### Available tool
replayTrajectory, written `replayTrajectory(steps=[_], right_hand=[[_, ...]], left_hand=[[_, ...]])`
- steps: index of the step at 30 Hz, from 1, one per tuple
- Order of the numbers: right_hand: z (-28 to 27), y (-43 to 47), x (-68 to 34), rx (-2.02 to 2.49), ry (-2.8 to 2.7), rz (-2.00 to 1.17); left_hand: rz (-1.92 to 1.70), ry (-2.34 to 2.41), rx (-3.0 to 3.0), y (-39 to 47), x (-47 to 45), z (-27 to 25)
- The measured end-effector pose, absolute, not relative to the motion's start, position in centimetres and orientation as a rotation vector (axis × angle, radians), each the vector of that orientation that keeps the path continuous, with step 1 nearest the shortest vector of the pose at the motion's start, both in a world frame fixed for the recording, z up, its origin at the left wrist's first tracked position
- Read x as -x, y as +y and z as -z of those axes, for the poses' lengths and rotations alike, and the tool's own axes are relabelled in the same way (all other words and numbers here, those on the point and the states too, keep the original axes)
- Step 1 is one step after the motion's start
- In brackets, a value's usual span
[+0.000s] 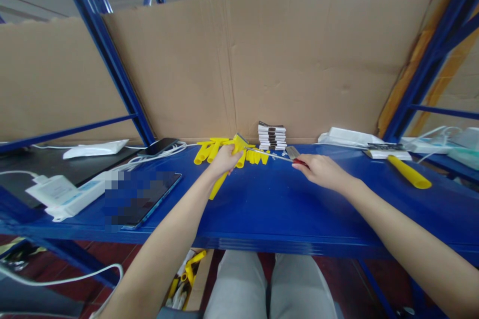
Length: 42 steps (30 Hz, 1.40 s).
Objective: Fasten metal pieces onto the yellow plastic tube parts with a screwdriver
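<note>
My left hand [224, 159] is closed around a yellow scraper [219, 187], whose handle sticks out below my fingers and whose head points up and away. In my right hand [320, 170] is a screwdriver [275, 155] with a red handle, its long metal shaft reaching left to the scraper's head. Whether the tip sits in a screw is too small to tell. Several yellow scraper parts [209, 151] lie behind and beside my left hand. A flat grey metal piece [292, 152] is just beyond my right fingertips. Tiny screw-like bits [275, 156] are scattered near the shaft.
A stack of white packets with dark bands [272, 137] stands against the cardboard wall [299, 60]. On the left lie a tablet-like device [149, 202], a power strip [84, 194] and cables. A yellow tube [409, 172] rests at right. Below the blue shelf [269, 209], a box [198, 284] holds yellow parts.
</note>
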State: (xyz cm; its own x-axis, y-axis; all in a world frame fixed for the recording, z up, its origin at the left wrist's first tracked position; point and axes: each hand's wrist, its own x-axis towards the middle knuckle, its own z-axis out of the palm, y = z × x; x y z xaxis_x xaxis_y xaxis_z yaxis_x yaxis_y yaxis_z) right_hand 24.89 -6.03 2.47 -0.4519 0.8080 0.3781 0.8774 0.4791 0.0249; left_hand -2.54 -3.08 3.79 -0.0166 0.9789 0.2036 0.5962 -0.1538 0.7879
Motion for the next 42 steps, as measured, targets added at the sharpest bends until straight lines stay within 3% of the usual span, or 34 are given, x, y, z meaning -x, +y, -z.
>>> replayTrajectory(steps=[4, 11, 42], right_hand=[[-2.1, -5.5, -25.1, 1.363, -2.37, 0.267], [-2.0, -5.5, -25.0, 1.485, -2.312, 0.453], [2.9, -1.6, -25.3, 1.267, -2.033, -0.179]], left_hand=[[-1.034, 1.654, -1.796, -3.1, 2.5, -3.9], [-1.091, 1.635, -1.779, -3.2, 2.4, -4.1], [-0.964, 1.823, -2.221, -3.0, 2.7, -3.9]])
